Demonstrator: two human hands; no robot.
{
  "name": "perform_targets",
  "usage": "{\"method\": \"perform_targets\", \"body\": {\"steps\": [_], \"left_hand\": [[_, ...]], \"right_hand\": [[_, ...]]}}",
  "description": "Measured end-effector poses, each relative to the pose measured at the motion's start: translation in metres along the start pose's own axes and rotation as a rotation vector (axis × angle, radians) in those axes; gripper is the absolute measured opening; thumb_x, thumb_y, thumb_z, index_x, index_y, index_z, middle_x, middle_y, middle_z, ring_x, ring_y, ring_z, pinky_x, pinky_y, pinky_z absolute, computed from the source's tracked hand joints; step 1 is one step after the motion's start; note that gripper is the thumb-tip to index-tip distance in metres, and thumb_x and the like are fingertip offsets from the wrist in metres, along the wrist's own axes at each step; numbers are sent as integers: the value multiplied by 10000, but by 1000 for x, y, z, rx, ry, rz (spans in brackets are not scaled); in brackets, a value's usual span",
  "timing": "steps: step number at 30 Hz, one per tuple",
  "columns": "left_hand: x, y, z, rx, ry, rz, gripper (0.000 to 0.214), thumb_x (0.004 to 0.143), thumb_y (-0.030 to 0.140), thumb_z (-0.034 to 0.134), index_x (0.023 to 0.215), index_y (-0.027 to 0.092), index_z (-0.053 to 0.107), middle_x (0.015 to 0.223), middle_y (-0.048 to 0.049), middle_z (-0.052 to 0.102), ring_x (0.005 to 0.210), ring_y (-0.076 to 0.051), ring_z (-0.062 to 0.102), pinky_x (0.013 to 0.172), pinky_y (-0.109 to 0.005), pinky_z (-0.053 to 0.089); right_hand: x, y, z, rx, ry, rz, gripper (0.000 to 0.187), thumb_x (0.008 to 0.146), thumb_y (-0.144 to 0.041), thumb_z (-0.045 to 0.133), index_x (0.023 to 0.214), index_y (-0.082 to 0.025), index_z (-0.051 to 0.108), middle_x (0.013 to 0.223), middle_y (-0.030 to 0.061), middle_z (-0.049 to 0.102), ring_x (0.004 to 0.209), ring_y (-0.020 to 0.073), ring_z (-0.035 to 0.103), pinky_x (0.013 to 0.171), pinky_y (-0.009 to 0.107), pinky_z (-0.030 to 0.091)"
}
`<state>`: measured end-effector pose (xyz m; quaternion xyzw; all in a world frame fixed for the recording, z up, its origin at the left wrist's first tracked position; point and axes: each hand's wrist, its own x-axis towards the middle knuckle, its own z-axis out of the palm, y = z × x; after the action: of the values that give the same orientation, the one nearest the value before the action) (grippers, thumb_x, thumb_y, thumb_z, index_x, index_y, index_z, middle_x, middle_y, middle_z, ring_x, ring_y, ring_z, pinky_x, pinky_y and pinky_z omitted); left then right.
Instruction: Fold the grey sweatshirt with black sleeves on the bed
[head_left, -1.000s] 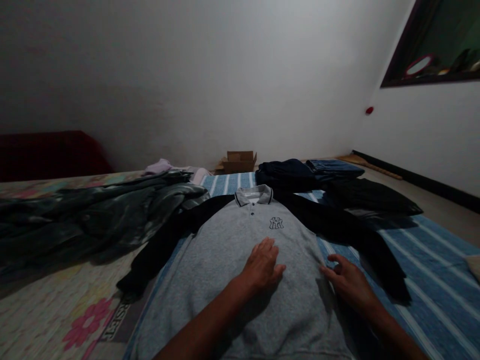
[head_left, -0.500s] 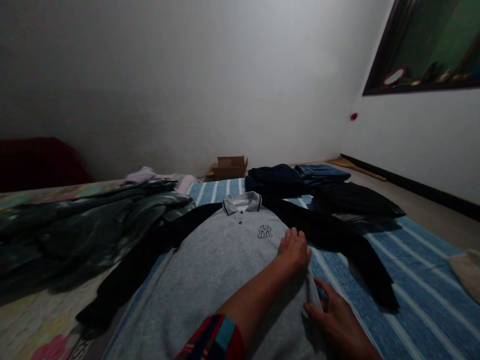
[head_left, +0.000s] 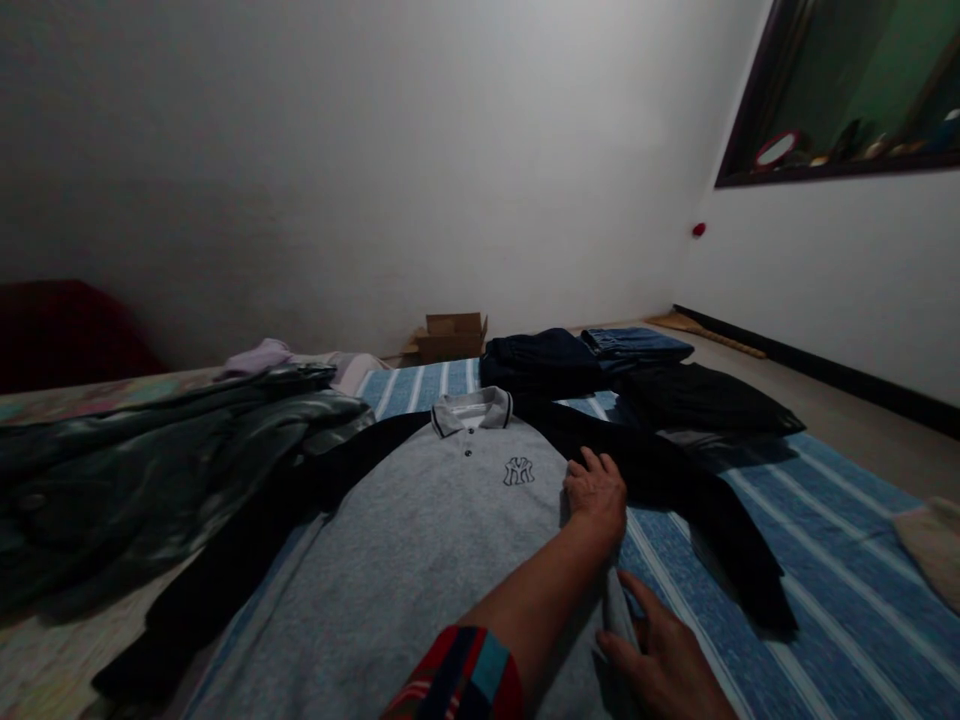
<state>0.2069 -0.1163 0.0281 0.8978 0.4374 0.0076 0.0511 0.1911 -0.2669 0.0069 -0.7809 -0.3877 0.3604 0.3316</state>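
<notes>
A grey polo sweatshirt (head_left: 420,540) with black sleeves and a small chest logo lies flat, face up, on a blue striped sheet (head_left: 787,560). My left hand (head_left: 596,495) reaches across and rests flat on the shirt's right shoulder, where the black sleeve (head_left: 697,490) begins, fingers stretched out. My right hand (head_left: 660,655) lies at the shirt's right side edge near the bottom of the view, fingers curled onto the grey fabric's edge. A striped red and teal cuff shows on my left arm.
A heap of dark shiny clothes (head_left: 150,460) lies to the left on a floral sheet. Folded dark garments and jeans (head_left: 600,355) are stacked beyond the collar. A cardboard box (head_left: 450,335) sits by the far wall. A beige item (head_left: 930,545) lies at the right.
My left hand slid from the shirt's middle to its right shoulder. My right hand drew back along the shirt's right edge toward me. The view shifted slightly right.
</notes>
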Motion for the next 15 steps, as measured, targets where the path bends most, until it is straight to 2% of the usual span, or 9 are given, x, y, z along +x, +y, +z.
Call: {"method": "perform_targets", "body": {"steps": [5, 8, 11, 15], "left_hand": [[11, 5, -1, 41, 16, -41, 466, 869, 106, 413, 1333, 122, 454, 1456, -218, 340, 1095, -369, 541, 689, -445, 543], [14, 4, -5, 53, -9, -63, 437, 889, 101, 360, 1310, 114, 480, 1448, -222, 355, 1059, -362, 572, 655, -434, 551], [14, 2, -11, 37, -45, -59, 428, 900, 113, 342, 1304, 104, 484, 1442, -247, 349, 1036, -358, 596, 666, -435, 548], [12, -4, -20, -21, -74, -21, 407, 898, 120, 349, 1269, 103, 516, 1445, -276, 317, 1028, -350, 614, 725, -448, 536]], "right_hand": [[-5, -4, -2, -16, 0, 19, 790, 674, -366, 508, 1365, -8, 374, 812, 97, 683, 811, 263, 644, 753, 332, 467], [-6, -1, 0, 30, 8, 2, 768, 684, -333, 526, 1366, -15, 374, 1013, 154, 683, 967, 280, 631, 849, 348, 457], [-7, 3, 3, 80, 24, -29, 738, 677, -295, 551, 1360, -58, 399, 1244, 166, 591, 1141, 283, 556, 952, 348, 413], [-8, 4, 4, 80, -12, -18, 755, 681, -284, 547, 1383, -63, 375, 1285, 164, 563, 1171, 282, 538, 980, 359, 400]]}}
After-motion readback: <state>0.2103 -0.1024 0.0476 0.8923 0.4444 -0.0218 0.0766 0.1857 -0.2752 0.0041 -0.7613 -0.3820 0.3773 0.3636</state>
